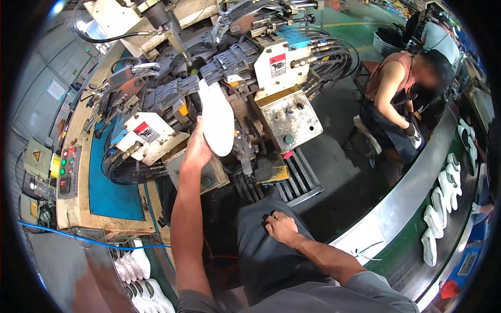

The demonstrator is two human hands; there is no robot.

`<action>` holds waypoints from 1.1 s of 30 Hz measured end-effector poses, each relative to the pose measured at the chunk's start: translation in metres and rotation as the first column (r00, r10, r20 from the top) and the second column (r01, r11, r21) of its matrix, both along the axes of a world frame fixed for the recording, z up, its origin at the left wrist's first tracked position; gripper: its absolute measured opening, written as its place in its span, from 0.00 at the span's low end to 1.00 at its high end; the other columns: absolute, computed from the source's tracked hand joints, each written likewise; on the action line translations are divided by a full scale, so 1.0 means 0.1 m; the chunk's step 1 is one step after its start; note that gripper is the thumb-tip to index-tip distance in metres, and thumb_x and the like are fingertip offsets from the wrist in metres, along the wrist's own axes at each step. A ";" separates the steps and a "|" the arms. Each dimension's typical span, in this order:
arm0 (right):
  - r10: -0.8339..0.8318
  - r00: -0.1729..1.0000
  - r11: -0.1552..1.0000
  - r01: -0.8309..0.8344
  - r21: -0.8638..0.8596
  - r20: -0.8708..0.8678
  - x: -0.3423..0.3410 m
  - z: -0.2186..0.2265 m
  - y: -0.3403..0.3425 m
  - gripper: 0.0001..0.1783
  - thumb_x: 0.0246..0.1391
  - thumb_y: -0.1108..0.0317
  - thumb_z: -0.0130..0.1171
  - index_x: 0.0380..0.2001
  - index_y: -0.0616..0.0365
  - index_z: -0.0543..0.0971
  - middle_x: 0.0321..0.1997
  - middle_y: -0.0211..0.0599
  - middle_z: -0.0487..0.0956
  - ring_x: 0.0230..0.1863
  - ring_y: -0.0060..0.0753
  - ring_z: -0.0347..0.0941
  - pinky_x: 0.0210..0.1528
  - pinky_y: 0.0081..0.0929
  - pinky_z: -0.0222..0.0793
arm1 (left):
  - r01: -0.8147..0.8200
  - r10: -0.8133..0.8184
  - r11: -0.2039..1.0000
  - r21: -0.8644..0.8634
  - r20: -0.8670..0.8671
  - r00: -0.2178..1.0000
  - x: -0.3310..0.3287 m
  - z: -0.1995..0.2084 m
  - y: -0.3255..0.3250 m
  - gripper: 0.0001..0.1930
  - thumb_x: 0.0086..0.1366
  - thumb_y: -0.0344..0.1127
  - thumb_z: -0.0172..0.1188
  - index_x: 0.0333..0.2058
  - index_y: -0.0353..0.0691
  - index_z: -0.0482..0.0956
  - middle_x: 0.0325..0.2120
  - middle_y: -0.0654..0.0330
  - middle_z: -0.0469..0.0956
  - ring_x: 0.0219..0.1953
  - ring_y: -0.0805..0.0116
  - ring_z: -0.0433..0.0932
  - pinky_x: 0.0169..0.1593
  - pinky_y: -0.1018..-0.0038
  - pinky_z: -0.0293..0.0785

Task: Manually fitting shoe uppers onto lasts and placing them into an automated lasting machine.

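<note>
1. Left hand (198, 148): thumb along the left edge of the shoe, fingers mostly hidden behind it; pinching the shoe by its side.
2. White shoe (218, 122): in the left hand, at the front of the machine; long, pale face toward the viewer, one end up between the dark clamp plates (229, 60), the other hanging free. Contact with the plates cannot be told.
3. Right hand (282, 228): on the dark trouser leg (261, 255), fingers loosely bent, tips dark; whether it holds anything cannot be told.
4. Risk, judged: a one-sided grip could let the shoe twist or sit crooked, its free end being unsupported.
5. Risk, judged: plates closing while the fingers are behind the shoe could trap them; grime on the metal could mark the white surface.
6. Obstructions: plates to either side of the shoe's upper end; metal rod (180, 46) slanting down from above; grimy control box (289, 122) to the right, narrowing access there.
7. Black hoses (334, 62): bunched beyond the right housing.
8. Slatted metal step (303, 180): below the control box.
9. Button panel (68, 172): far left.
10. White shoes, grouped (138, 261): lower left.
11. Conveyor (396, 261): right, bearing more white shoes (438, 208).
12. Co-worker (391, 88): seated beside the conveyor, gloved hand on a pale shoe.
</note>
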State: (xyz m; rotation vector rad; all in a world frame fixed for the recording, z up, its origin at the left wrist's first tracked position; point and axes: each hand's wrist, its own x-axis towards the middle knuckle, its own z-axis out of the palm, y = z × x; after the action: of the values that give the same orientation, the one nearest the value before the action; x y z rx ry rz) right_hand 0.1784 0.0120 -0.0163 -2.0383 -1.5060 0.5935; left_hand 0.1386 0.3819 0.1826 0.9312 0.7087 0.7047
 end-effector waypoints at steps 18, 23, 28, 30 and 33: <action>-0.129 0.688 0.906 0.375 0.198 -0.714 0.46 0.95 0.51 0.21 0.78 0.58 0.59 0.61 0.64 0.84 0.46 0.38 0.89 0.47 0.27 0.82 0.53 0.31 0.79 | 0.072 -0.014 0.752 0.655 -0.092 0.996 -1.05 0.38 -1.72 0.44 0.75 0.34 0.59 0.82 0.31 0.46 0.78 0.44 0.60 0.77 0.54 0.65 0.78 0.58 0.63; 0.504 0.259 0.760 0.319 0.566 -0.824 0.55 2.36 0.91 0.40 0.79 0.50 0.58 0.84 0.55 0.59 0.74 0.39 0.73 0.70 0.31 0.73 0.72 0.34 0.69 | 0.140 -0.069 0.781 0.609 -0.138 0.988 -1.38 0.26 -2.64 0.48 0.70 0.32 0.64 0.82 0.30 0.46 0.79 0.40 0.58 0.78 0.49 0.63 0.79 0.57 0.60; 0.442 0.170 0.871 0.153 0.467 -0.881 0.32 2.43 0.50 0.43 0.73 0.48 0.67 0.81 0.57 0.65 0.67 0.39 0.80 0.67 0.33 0.77 0.71 0.37 0.73 | 0.288 0.012 0.680 0.674 -0.403 0.915 -1.70 0.12 -3.24 0.59 0.64 0.30 0.76 0.83 0.32 0.42 0.79 0.35 0.56 0.80 0.43 0.59 0.81 0.54 0.55; 0.459 0.092 0.880 0.090 0.466 -0.884 0.37 2.44 0.29 0.47 0.70 0.44 0.69 0.80 0.58 0.64 0.70 0.43 0.80 0.70 0.40 0.77 0.73 0.42 0.73 | 0.316 0.158 0.495 0.809 -0.442 0.883 -1.90 -0.18 -3.32 0.60 0.61 0.30 0.79 0.83 0.36 0.45 0.72 0.30 0.63 0.72 0.32 0.69 0.73 0.48 0.69; 0.450 0.036 0.877 -0.205 0.434 -0.892 0.32 2.53 0.05 0.47 0.64 0.53 0.73 0.77 0.68 0.67 0.72 0.52 0.79 0.74 0.47 0.75 0.77 0.47 0.70 | 0.348 0.331 0.081 0.934 -0.354 0.874 -2.14 -0.37 -3.41 0.59 0.57 0.30 0.83 0.81 0.47 0.52 0.52 0.30 0.70 0.44 0.26 0.79 0.41 0.41 0.80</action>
State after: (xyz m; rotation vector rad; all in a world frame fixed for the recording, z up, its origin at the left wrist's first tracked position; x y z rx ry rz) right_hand 0.2103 0.0166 0.2363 -0.5664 -0.9773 1.5461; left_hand -0.0755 0.0407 0.1458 2.5845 0.5623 0.9536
